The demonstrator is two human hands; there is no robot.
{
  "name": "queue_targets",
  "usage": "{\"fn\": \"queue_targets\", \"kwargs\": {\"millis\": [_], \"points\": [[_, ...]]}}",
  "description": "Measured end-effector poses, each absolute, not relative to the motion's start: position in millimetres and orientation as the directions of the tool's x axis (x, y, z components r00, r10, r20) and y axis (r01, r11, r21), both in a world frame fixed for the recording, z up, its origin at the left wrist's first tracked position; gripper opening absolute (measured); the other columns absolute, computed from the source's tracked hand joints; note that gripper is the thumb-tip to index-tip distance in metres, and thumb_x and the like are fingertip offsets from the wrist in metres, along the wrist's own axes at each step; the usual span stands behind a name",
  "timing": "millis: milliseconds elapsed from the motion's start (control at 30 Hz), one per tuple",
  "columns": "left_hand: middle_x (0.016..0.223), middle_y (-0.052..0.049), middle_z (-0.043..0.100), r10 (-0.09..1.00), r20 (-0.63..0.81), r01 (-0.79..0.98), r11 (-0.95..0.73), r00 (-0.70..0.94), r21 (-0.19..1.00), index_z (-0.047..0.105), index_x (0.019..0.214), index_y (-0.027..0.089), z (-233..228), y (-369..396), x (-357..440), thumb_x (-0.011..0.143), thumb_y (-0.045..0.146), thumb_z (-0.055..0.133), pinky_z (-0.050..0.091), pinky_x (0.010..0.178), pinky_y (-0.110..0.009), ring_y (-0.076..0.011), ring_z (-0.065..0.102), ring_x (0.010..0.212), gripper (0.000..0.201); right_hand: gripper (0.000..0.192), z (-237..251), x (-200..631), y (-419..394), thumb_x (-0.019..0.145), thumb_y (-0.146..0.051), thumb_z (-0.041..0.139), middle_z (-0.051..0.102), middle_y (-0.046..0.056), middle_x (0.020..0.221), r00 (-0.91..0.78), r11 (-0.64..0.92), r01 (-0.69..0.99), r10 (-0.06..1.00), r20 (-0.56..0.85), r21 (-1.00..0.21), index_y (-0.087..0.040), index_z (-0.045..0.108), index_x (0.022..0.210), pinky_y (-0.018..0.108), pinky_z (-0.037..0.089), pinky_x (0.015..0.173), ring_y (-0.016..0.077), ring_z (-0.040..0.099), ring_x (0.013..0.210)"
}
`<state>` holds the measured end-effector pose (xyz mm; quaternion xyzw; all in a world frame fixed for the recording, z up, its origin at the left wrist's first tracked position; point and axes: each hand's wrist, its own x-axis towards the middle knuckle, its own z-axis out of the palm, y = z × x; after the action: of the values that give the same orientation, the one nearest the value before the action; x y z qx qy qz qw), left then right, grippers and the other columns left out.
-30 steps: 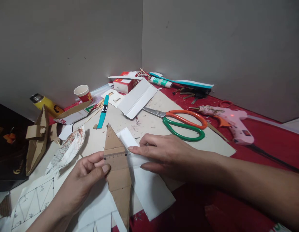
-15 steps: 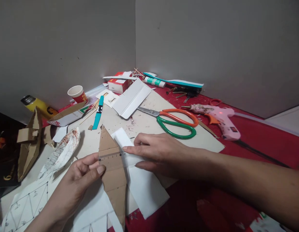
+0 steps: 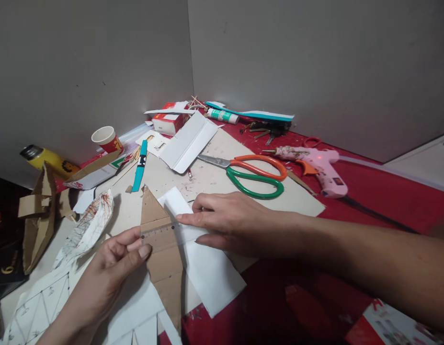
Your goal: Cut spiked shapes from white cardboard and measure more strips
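My left hand (image 3: 117, 261) grips the left edge of a brown, pointed cardboard piece (image 3: 166, 280), thumb on top and fingers behind. A clear ruler (image 3: 157, 234) lies across the cardboard, its marks showing, and reaches to the right over a folded white sheet (image 3: 214, 280). My right hand (image 3: 229, 218) holds the ruler, index finger along the upper side near the cardboard's edge and thumb at the lower side. Its other fingers are curled and partly hidden. White paper with a drawn line (image 3: 135, 306) lies beneath the cardboard.
Orange-and-green-handled scissors (image 3: 256, 175) lie beyond my right hand. A pink glue gun (image 3: 320, 170) rests farther right, its cord trailing. A teal marker (image 3: 140, 165), paper cup (image 3: 107, 139), yellow bottle (image 3: 49, 160), white folded card (image 3: 189, 141) and cardboard boat shape (image 3: 40, 220) stand around the back and left.
The whole view has shifted slightly, so things appear a little farther left. Both hands keep their hold on the cardboard and ruler.
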<state>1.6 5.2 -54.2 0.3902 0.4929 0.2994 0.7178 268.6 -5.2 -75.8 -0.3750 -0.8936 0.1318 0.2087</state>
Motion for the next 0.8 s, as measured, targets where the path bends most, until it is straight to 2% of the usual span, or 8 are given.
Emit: {"fn": "queue_targets", "kwargs": {"millis": [200, 367, 467, 533, 667, 800], "points": [[0.100, -0.004, 0.078, 0.800, -0.497, 0.018, 0.523, 0.337, 0.852, 0.072, 0.108, 0.024, -52.4, 5.3, 2.5, 0.078, 0.020, 0.076, 0.052, 0.082, -0.018, -0.0130, 0.071, 0.088, 0.030, 0.045, -79.6, 268.7, -3.2, 0.086, -0.024, 0.065, 0.061, 0.008, 0.098, -0.635, 0.687, 0.618, 0.723, 0.271, -0.383, -0.021, 0.057, 0.131, 0.028, 0.043, 0.063, 0.0199, 0.059, 0.083], [0.093, -0.004, 0.078, 0.776, -0.469, -0.014, 0.523, 0.423, 0.852, 0.074, 0.106, 0.023, -55.5, 8.9, 4.3, 0.079, 0.018, 0.075, 0.051, 0.074, -0.014, -0.0100, 0.070, 0.080, 0.028, 0.045, -82.7, 267.5, -2.0, 0.087, -0.026, 0.064, 0.062, 0.009, 0.099, -0.638, 0.694, 0.615, 0.717, 0.280, -0.375, -0.021, 0.057, 0.131, 0.030, 0.046, 0.064, 0.0207, 0.060, 0.082], [0.089, -0.006, 0.077, 0.773, -0.477, -0.009, 0.528, 0.418, 0.849, 0.074, 0.106, 0.021, -53.7, 10.3, 7.4, 0.079, 0.021, 0.074, 0.053, 0.073, -0.018, -0.0119, 0.069, 0.074, 0.027, 0.044, -80.7, 269.2, -1.4, 0.088, -0.026, 0.063, 0.063, 0.010, 0.100, -0.637, 0.689, 0.621, 0.721, 0.272, -0.373, -0.020, 0.058, 0.131, 0.030, 0.047, 0.067, 0.0209, 0.060, 0.084], [0.083, -0.005, 0.076, 0.793, -0.484, -0.009, 0.524, 0.371, 0.852, 0.074, 0.102, 0.019, -50.6, 11.6, 7.7, 0.079, 0.023, 0.075, 0.053, 0.070, -0.020, -0.0121, 0.068, 0.069, 0.024, 0.043, -77.6, 273.1, -0.3, 0.088, -0.025, 0.063, 0.063, 0.011, 0.102, -0.620, 0.679, 0.637, 0.732, 0.280, -0.364, -0.019, 0.059, 0.130, 0.031, 0.048, 0.069, 0.0212, 0.060, 0.086], [0.068, 0.001, 0.069, 0.870, -0.451, 0.012, 0.458, 0.200, 0.889, 0.073, 0.089, 0.018, -48.4, 17.3, 1.0, 0.073, 0.024, 0.080, 0.048, 0.055, -0.014, -0.0075, 0.060, 0.056, 0.019, 0.042, -70.2, 285.0, 3.4, 0.088, -0.023, 0.062, 0.062, 0.011, 0.103, -0.541, 0.600, 0.718, 0.800, 0.259, -0.354, -0.019, 0.060, 0.130, 0.034, 0.049, 0.070, 0.0230, 0.060, 0.088], [0.071, 0.002, 0.067, 0.920, -0.391, 0.072, 0.391, -0.017, 0.918, 0.067, 0.111, 0.018, -58.4, 23.6, -8.0, 0.066, 0.027, 0.085, 0.049, 0.057, -0.014, -0.0084, 0.061, 0.061, 0.050, 0.039, -67.2, 290.3, 6.4, 0.089, -0.023, 0.060, 0.062, 0.011, 0.102, -0.550, 0.561, 0.761, 0.824, 0.132, -0.326, -0.022, 0.062, 0.128, 0.037, 0.048, 0.073, 0.0252, 0.059, 0.090]]}}
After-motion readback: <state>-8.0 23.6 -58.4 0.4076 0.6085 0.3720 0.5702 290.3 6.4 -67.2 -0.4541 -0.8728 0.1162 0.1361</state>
